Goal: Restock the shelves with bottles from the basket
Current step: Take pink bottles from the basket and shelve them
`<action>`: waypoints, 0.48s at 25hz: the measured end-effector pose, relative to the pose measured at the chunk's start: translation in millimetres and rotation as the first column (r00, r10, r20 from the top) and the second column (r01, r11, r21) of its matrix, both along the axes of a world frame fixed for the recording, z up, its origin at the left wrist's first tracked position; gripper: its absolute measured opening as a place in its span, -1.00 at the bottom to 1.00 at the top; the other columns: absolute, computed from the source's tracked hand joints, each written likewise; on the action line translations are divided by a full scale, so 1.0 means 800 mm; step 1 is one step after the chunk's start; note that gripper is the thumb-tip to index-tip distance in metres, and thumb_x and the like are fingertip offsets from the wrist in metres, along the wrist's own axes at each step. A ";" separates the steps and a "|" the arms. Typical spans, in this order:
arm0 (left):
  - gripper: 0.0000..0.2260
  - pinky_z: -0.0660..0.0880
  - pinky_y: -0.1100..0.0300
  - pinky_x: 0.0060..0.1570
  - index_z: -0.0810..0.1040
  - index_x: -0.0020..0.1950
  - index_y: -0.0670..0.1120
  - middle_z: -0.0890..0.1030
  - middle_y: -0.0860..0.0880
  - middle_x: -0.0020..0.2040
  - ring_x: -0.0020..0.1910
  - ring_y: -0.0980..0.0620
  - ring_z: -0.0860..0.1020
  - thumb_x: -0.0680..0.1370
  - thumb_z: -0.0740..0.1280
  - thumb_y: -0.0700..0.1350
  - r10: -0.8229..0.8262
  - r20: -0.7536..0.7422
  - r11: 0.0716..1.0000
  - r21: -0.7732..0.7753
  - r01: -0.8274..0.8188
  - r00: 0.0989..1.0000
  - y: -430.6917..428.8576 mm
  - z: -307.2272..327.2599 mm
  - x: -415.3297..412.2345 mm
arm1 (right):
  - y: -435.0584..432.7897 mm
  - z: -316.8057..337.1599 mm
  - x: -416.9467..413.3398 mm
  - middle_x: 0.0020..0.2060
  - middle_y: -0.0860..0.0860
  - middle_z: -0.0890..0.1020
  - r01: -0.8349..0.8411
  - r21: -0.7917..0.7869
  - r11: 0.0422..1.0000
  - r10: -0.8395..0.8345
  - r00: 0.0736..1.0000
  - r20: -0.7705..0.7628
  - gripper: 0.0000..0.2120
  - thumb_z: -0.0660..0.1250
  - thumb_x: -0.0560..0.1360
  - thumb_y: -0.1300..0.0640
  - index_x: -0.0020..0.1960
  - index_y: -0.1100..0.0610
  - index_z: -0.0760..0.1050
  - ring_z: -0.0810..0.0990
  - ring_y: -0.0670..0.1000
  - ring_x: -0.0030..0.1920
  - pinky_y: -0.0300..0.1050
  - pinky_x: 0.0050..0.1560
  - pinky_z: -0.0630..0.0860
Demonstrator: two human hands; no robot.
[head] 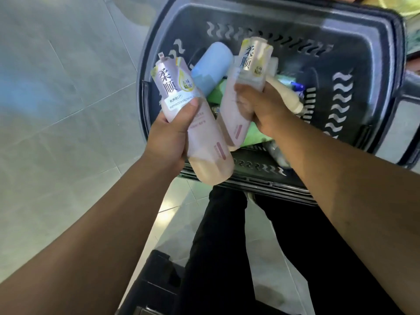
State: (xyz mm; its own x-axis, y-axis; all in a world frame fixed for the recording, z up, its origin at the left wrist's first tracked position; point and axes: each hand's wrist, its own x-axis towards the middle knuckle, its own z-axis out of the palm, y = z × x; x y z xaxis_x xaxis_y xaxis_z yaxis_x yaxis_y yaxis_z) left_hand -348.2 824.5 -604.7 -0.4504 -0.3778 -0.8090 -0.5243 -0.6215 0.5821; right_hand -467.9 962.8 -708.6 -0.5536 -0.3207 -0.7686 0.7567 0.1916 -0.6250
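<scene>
The left grip is curled round a pale pink plastic bottle with a lilac label; the right grip clasps a matching pink bottle. Both are held above the dark grey plastic basket, where a light blue bottle and a cream bottle lie.

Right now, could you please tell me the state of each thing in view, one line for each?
left hand: grips one pink bottle
left pink bottle: held in the air, tilted
right hand: grips the other pink bottle
right pink bottle: held tilted above the basket
basket: holds several items
blue bottle: lying in the basket
cream bottle: lying in the basket
</scene>
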 end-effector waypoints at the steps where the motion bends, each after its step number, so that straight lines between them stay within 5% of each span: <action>1: -0.88 0.62 0.07 -0.08 0.59 0.09 -0.06 0.70 -0.04 -0.09 -0.14 0.02 0.67 0.56 0.38 -0.12 -0.003 -0.008 1.000 0.013 0.004 1.000 0.001 0.016 -0.002 | 0.008 0.025 -0.002 -0.16 0.02 0.71 0.018 -0.025 1.000 -0.017 0.999 0.034 -0.71 0.48 0.38 0.06 0.06 0.09 0.56 0.68 0.03 -0.10 0.00 0.00 0.60; 4: -0.90 0.63 0.02 -0.08 0.60 0.06 -0.05 0.68 -0.06 -0.11 -0.16 -0.01 0.66 0.57 0.36 -0.07 -0.007 -0.024 0.998 0.069 0.008 1.000 0.006 0.069 -0.013 | 0.036 0.107 -0.007 -0.15 0.02 0.73 0.010 -0.010 1.000 -0.009 0.993 0.117 -0.77 0.35 0.52 -0.08 0.07 0.04 0.59 0.70 0.04 -0.11 -0.05 -0.04 0.58; 8: -0.70 0.51 -0.27 0.18 0.57 0.23 -0.08 0.63 -0.22 0.14 0.09 -0.19 0.59 0.54 0.40 0.00 -0.012 -0.026 0.990 0.138 0.015 1.000 0.022 0.154 -0.026 | 0.062 0.230 -0.001 -0.07 0.00 0.72 0.006 -0.040 0.999 -0.002 0.996 0.092 -0.74 0.27 0.55 -0.14 0.07 0.00 0.61 0.70 0.01 -0.04 -0.02 0.00 0.59; 12: -0.58 0.59 -0.16 0.07 0.53 0.34 -0.12 0.62 -0.21 0.11 -0.01 -0.15 0.61 0.54 0.38 0.06 -0.078 -0.032 0.984 0.156 0.082 0.996 0.038 0.252 -0.037 | 0.074 0.355 0.001 -0.12 0.02 0.72 0.025 0.105 0.994 -0.020 0.999 -0.046 -0.58 0.24 0.55 -0.22 0.13 0.08 0.60 0.70 0.01 -0.12 -0.09 -0.12 0.57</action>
State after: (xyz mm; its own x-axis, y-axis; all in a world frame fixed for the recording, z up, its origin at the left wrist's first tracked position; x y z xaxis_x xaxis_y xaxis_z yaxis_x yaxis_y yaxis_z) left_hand -377.5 854.6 -403.2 -0.4956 -0.2083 -0.8432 -0.5622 -0.6631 0.4942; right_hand -467.2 1021.8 -424.4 -0.5946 -0.2263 -0.7715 0.7330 0.2418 -0.6358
